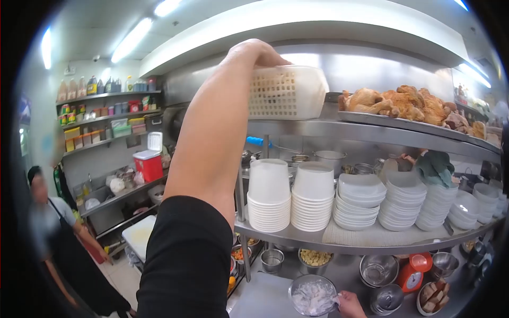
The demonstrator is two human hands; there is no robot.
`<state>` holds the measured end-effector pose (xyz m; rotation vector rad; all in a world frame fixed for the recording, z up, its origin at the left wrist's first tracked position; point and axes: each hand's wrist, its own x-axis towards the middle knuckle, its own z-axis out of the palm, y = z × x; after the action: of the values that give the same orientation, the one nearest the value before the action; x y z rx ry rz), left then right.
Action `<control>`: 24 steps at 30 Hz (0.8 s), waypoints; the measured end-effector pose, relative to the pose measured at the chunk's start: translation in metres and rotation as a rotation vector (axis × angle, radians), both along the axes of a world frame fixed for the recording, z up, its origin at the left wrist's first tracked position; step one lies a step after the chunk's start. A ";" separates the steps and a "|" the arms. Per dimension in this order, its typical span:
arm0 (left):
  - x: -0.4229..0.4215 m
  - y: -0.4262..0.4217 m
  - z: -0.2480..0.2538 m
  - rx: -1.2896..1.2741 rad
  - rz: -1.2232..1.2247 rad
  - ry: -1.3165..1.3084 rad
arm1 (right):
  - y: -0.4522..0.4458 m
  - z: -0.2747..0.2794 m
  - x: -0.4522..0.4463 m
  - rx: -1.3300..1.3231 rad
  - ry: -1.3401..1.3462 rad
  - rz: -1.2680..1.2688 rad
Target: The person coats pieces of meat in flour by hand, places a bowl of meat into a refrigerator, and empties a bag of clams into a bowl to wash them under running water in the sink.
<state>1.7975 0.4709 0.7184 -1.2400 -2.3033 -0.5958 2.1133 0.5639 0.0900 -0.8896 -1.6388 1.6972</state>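
"While your left hand [258,52] bends over the white basket [307,95] on the upper shelf [302,127], are its fingers spread?"

"Can't tell; they're mostly hidden. Your right hand [351,306] touches the bowl [292,297] below, its grip unclear."

On the upper steel shelf [297,127], a tray [405,124] of cooked poultry is carried. On the shelf below [318,241], two stacks of white tubs [269,204] are set beside stacks of white bowls [360,204], partly underlaid by a pale mat [341,233]. The lowest surface, a steel table [347,276], is occupied by a pale board [260,299], metal bowls [379,270] and an orange scale [413,274].
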 end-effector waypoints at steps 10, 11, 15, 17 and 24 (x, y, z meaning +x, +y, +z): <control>-0.025 0.041 0.011 0.001 -0.153 0.194 | -0.035 0.017 0.006 0.015 -0.033 -0.172; -0.037 0.044 0.009 0.088 -0.177 0.185 | -0.036 0.017 0.006 0.021 -0.058 -0.174; -0.052 0.029 0.011 0.394 -0.341 -0.053 | -0.046 0.021 0.003 0.018 0.055 -0.191; -0.061 0.023 0.008 0.518 -0.473 -0.218 | -0.046 0.013 0.005 -0.005 0.066 -0.206; -0.105 0.015 -0.005 1.013 -1.270 -0.331 | -0.038 0.004 -0.002 0.051 -0.010 -0.289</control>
<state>1.6922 0.4861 0.7135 -1.8859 -0.7252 -2.1068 2.1114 0.5258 0.0944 -1.0541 -1.4721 1.4493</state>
